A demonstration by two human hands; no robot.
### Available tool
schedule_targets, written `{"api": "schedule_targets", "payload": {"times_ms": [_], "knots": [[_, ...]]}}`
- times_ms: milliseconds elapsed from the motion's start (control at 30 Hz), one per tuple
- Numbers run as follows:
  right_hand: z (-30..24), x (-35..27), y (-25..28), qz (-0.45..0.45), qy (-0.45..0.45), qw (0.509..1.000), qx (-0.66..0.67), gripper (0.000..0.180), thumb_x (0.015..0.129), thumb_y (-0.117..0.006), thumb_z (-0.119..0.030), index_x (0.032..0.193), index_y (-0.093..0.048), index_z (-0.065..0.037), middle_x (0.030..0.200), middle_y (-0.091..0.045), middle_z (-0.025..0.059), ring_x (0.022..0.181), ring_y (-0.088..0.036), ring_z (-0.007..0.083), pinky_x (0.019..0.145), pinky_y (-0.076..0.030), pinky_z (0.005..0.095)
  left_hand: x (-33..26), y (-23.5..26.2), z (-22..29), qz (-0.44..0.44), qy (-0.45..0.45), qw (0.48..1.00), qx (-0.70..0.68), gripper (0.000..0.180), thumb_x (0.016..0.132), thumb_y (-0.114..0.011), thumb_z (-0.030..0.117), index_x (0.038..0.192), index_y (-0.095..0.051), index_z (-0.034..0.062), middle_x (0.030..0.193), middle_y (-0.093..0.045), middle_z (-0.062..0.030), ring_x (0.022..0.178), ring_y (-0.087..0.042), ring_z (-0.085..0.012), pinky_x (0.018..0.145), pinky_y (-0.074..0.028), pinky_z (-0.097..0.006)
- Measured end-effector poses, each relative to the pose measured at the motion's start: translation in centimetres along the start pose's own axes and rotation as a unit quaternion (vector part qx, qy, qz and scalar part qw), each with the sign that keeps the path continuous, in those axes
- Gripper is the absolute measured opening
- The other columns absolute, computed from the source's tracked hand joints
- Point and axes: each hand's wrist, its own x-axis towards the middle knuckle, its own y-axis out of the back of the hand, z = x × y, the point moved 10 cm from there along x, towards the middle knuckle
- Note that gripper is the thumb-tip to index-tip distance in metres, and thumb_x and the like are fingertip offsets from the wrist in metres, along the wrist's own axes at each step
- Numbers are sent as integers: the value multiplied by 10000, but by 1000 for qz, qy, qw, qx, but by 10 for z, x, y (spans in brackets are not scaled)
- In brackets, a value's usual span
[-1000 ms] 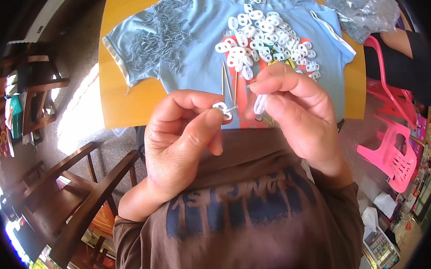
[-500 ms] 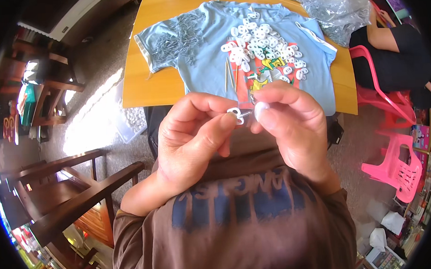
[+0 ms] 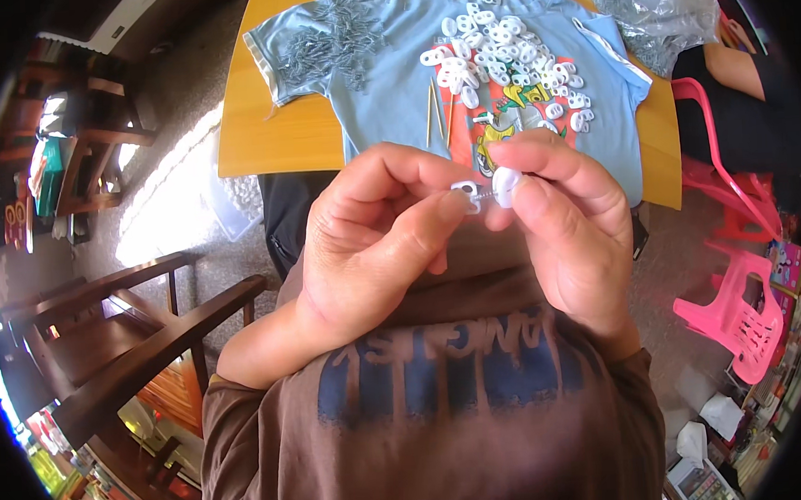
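Note:
My left hand (image 3: 368, 243) pinches a small white plastic piece with holes (image 3: 466, 190) between thumb and forefinger. In my right hand (image 3: 579, 232), a rounded white plastic piece (image 3: 506, 186) is gripped between thumb and fingers. A short, thin metal spring (image 3: 485, 194) spans the narrow gap between the two pieces. Beyond my hands, a pile of white plastic pieces with holes (image 3: 503, 50) rests on a light blue T-shirt (image 3: 380, 115). Over the shirt's left sleeve lies a heap of small grey metal springs (image 3: 331, 41).
The shirt covers much of a yellow wooden table (image 3: 260, 158). Thin sticks (image 3: 431, 113) lie beside the pile. A clear plastic bag (image 3: 664, 1) sits at the far right, near a person in black (image 3: 795, 84). Dark wooden chairs (image 3: 162, 358) stand left; a pink plastic stool (image 3: 734, 309) stands right.
The two white pieces have come closer together, and less of the metal spring shows between them. Both hands sit slightly higher and further right in the picture; the view has shifted too.

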Motion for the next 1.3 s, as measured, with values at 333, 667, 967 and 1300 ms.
{"api": "schedule_targets", "payload": {"times_ms": [333,667,967,1300], "knots": [[-20,-6,-13,2,92,977,-194,237,852,-515,45,1083,-564,32,959,-496,62,845,-516,94,727,-442,200,-5,3,2,16,-12,999,37,125,840,-549,-10,963,-542,7,803,-590,-19,582,-483,-11,503,-409,-144],[-22,-5,-7,11,147,968,-202,201,832,-535,61,1030,-561,38,926,-526,81,765,-529,103,686,-437,209,-3,-7,0,-16,-13,1000,18,144,853,-525,-11,997,-518,-18,878,-594,-81,659,-565,-90,595,-474,-197],[-36,-10,-15,-7,226,901,-370,244,816,-556,29,1059,-582,17,827,-552,87,678,-532,142,589,-442,236,-2,-12,-3,-30,-25,999,-13,261,860,-518,3,1111,-454,-27,917,-597,-128,697,-604,-153,650,-503,-247],[-36,-12,-23,-51,243,903,-352,389,792,-578,37,1174,-501,48,892,-540,106,680,-528,141,572,-449,233,-5,-16,-2,-45,-32,998,-38,371,876,-476,-43,1242,-411,-35,1003,-590,-106,788,-595,-126,750,-493,-239]]}}
